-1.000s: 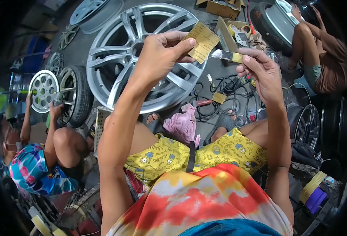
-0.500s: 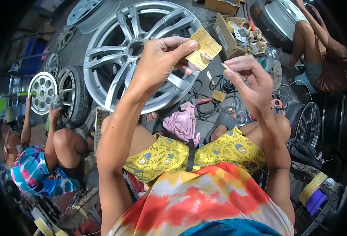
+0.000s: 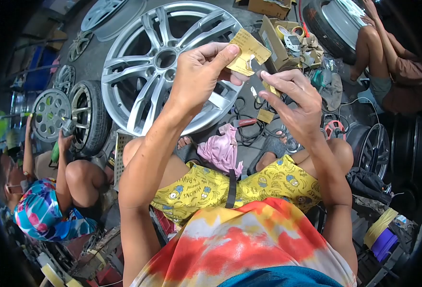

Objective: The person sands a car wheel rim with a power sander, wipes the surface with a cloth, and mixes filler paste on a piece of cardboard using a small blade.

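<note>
My left hand (image 3: 208, 64) pinches a yellow-brown piece of sandpaper (image 3: 249, 48) with print on its backing, thumb on top. A ragged pale edge and a dark grey strip (image 3: 257, 71) show at its lower right corner. Close by on the right, my right hand (image 3: 294, 100) has thumb and fingers closed on a small sandpaper piece (image 3: 271, 89), its yellow side partly hidden by the fingers. Whether the two pieces are joined, I cannot tell. Beyond my hands lies a large silver wheel rim (image 3: 165, 58), its lower right part behind the left hand.
Between my feet lies a pink cloth (image 3: 219, 149), with black cables (image 3: 249, 126) beyond it. A cardboard box (image 3: 274, 45) holds tape rolls. At left, a co-worker (image 3: 43, 201) holds a grey round disc (image 3: 52, 115); another person (image 3: 392, 71) sits at right beside a tyre.
My right hand has moved left, up to the sandpaper in my left hand, and a dark grey strip now shows between them. The co-worker's disc at left has turned and looks darker.
</note>
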